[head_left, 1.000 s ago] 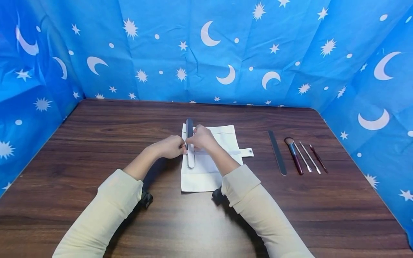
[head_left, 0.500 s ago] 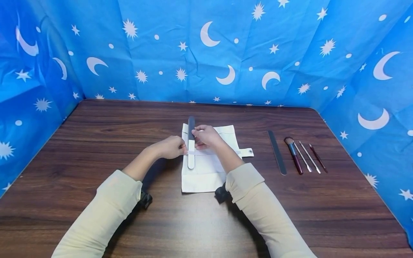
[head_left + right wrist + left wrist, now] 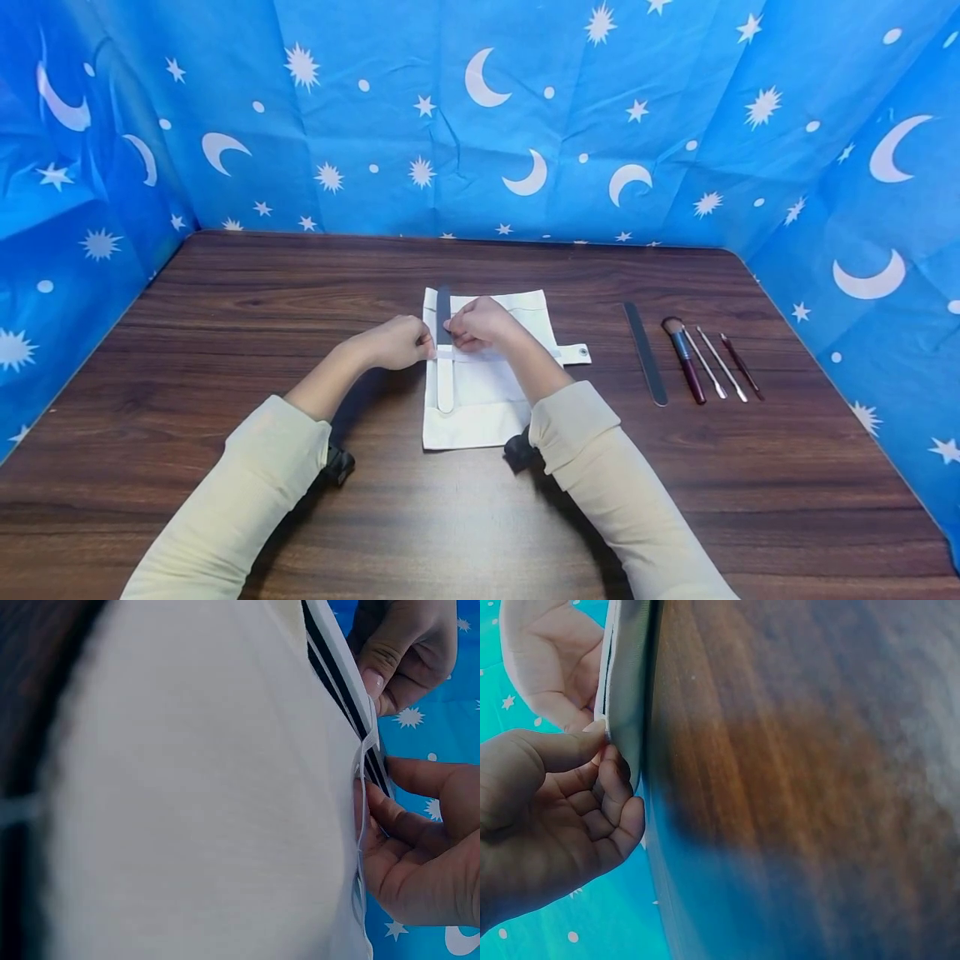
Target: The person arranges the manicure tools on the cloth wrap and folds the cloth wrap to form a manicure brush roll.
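A white fabric pouch [image 3: 476, 427] lies unfolded on the table, with a thin elastic band [image 3: 487, 356] across its middle. Under that band, along the pouch's left side, runs a nail file [image 3: 446, 390] with a dark far half and a white near half. My left hand [image 3: 393, 342] pinches the pouch's left edge beside the band, between thumb and curled fingers [image 3: 613, 784]. My right hand [image 3: 486, 323] pinches the file's dark half just beyond the band. In the right wrist view the file's layered dark and white edge [image 3: 337, 682] shows; some right fingertips are hidden behind the band.
To the right lie a second, dark nail file [image 3: 645, 354], a makeup brush [image 3: 684, 360], two slim metal tools [image 3: 722, 364] and a thin dark red tool [image 3: 741, 367]. A snap tab [image 3: 575, 355] sticks out from the pouch's right edge. Blue star-patterned cloth surrounds the table [image 3: 225, 317].
The nail file has straightened and slid toward me beneath the elastic band. My right hand has shifted slightly right and nearer along with it. The left hand stays at the pouch's edge.
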`<state>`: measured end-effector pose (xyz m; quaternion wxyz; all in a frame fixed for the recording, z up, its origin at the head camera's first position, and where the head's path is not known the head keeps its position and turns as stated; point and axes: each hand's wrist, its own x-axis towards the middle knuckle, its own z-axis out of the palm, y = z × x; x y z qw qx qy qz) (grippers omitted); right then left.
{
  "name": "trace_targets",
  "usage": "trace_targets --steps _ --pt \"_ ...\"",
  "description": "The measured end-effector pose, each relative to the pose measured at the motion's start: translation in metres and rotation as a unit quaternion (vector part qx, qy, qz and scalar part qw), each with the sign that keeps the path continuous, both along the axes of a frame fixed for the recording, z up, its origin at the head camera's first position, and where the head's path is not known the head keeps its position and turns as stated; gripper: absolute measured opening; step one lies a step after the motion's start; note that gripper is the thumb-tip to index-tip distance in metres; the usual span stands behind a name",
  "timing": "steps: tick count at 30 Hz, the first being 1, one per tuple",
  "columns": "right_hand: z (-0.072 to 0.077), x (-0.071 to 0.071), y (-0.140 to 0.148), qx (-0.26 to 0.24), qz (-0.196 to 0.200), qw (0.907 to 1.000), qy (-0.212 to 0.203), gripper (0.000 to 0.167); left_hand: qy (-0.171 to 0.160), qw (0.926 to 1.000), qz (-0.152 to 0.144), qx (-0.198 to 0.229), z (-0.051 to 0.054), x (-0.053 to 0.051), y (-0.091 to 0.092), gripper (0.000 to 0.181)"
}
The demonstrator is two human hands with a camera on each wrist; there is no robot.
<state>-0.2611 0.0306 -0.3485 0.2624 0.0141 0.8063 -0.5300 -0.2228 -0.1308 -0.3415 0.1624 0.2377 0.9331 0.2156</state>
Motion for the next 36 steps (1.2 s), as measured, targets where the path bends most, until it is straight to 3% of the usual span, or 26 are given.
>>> trace_targets --steps 3,8,16,21,25,29,33,36 --pt "-0.001 0.001 0.002 0.016 0.013 0.9996 0.018 0.011 0.004 1.0000 -0.005 -0.002 0.000 0.000 0.001 0.017" --pt "-0.003 0.003 0.003 0.067 0.048 0.9943 0.069 0.025 0.000 1.0000 -0.005 -0.008 -0.002 -0.001 0.002 0.017" --pt "-0.003 0.002 -0.004 0.181 0.068 0.9741 0.117 0.021 0.003 0.9999 -0.009 -0.010 -0.003 -0.001 0.001 0.016" --pt "0.002 0.003 0.010 0.149 0.060 0.9776 0.136 0.018 0.012 0.9999 0.011 0.001 0.000 0.000 0.004 0.011" --pt "0.012 0.001 0.044 0.091 0.014 0.9831 0.158 0.021 0.039 0.9982 0.035 0.030 0.002 0.000 0.012 0.006" --pt "0.024 -0.001 0.099 0.060 -0.048 0.9823 0.171 0.026 0.054 0.9978 0.020 0.034 0.004 -0.001 0.024 0.006" --pt "0.029 0.004 0.159 0.104 -0.087 0.9678 0.212 0.028 0.043 0.9991 -0.001 0.002 0.002 -0.002 0.036 0.007" --pt "0.028 0.011 0.198 0.193 -0.090 0.9483 0.235 0.029 0.037 0.9991 -0.008 -0.018 -0.002 -0.003 0.042 0.008"
